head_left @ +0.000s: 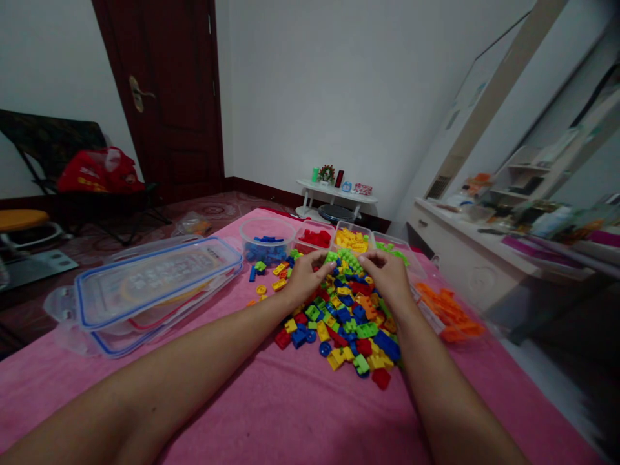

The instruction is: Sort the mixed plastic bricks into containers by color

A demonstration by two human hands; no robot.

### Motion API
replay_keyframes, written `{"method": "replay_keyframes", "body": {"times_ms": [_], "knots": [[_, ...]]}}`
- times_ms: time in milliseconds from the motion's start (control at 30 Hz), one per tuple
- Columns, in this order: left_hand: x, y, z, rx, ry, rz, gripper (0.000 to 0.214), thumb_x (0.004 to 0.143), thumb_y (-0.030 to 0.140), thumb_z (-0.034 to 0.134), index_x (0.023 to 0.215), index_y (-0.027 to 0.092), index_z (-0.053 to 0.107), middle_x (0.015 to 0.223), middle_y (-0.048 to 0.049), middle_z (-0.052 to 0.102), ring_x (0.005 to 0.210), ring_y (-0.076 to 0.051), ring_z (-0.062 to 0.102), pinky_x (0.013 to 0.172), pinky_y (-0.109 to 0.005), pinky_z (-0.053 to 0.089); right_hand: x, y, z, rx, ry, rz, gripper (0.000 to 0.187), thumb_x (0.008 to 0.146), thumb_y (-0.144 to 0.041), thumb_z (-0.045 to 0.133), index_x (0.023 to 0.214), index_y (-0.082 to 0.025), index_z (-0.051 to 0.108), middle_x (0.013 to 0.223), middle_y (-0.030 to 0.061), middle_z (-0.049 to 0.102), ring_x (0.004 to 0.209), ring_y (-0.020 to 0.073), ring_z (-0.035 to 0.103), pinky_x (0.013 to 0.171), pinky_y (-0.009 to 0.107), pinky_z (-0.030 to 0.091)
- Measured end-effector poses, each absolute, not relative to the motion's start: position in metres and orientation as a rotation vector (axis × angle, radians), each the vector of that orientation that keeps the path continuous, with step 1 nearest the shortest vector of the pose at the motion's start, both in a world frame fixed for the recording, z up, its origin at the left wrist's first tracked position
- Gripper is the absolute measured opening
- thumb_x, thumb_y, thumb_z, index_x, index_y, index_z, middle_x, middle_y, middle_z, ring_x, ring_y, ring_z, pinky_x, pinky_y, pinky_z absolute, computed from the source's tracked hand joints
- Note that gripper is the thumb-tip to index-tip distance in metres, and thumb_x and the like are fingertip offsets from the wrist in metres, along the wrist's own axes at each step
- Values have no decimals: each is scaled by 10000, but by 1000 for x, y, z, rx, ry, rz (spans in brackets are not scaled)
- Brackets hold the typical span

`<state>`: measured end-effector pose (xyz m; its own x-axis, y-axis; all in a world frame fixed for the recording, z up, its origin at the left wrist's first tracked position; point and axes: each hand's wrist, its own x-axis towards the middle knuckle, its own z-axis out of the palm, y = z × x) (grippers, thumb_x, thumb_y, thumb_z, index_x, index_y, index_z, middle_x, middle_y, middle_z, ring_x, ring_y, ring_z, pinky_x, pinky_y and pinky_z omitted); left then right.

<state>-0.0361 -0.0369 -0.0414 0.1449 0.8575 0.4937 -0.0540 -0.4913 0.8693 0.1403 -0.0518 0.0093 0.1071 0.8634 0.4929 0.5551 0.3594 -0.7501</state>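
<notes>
My left hand point(306, 276) reaches over the far part of a mixed pile of building bricks point(341, 316), its fingers pinched on a green building brick point(332, 257). Opposite it, my right hand point(387, 274) has thumb and fingers closed at another green building brick point(352, 262); its far fingers are partly hidden. The pile mixes yellow, blue, red, green and orange pieces. Just beyond my hands stand a container of yellow bricks point(352, 240), a container of red bricks point(314, 237) and a container of green bricks point(393, 250).
A round tub point(267, 227) with blue bricks stands far left of the pile. Orange bricks point(448, 313) fill a clear box on the right. Stacked clear lids point(159, 281) lie left on the pink cloth point(290, 407). A cluttered white desk point(465, 242) stands to the right.
</notes>
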Motion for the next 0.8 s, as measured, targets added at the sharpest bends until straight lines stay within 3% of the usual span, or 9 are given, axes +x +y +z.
{"method": "replay_keyframes", "body": {"times_ms": [133, 300, 467, 600, 800], "knots": [[-35, -38, -42, 1619, 743, 1422, 317, 768, 303, 623, 1025, 117, 637, 957, -91, 689, 838, -189, 650, 770, -322, 525, 139, -53, 10, -1279, -1519, 414, 242, 660, -376, 632, 706, -138, 637, 676, 53, 648, 620, 167, 569, 584, 277, 436], [-36, -39, -40, 1439, 699, 1331, 431, 738, 370, 645, 1091, 132, 578, 909, -77, 661, 705, -167, 645, 529, -245, 504, 135, -55, 13, -1241, -1458, 436, 247, 644, -378, 648, 710, -139, 647, 699, 58, 664, 641, 174, 589, 610, 287, 458], [-40, -37, -39, 1214, 579, 1213, 507, 777, 504, 576, 1154, 168, 537, 933, -83, 651, 698, -148, 648, 532, -222, 491, 125, -59, 16, -1201, -1465, 435, 232, 670, -367, 633, 720, -141, 639, 690, 49, 655, 630, 165, 582, 599, 276, 456], [-43, -33, -39, 1127, 554, 1206, 522, 783, 564, 535, 1096, 147, 560, 876, -88, 647, 622, -105, 607, 453, -163, 396, 119, -62, 17, -1210, -1491, 406, 210, 672, -342, 630, 700, -134, 640, 672, 46, 646, 612, 157, 573, 594, 269, 447], [-44, -33, -37, 1211, 644, 1191, 511, 738, 553, 602, 1072, 167, 615, 874, -47, 605, 517, -37, 495, 387, -144, 254, 113, -64, 13, -1231, -1517, 426, 186, 678, -324, 623, 703, -140, 640, 669, 41, 643, 596, 153, 562, 570, 265, 433]]}}
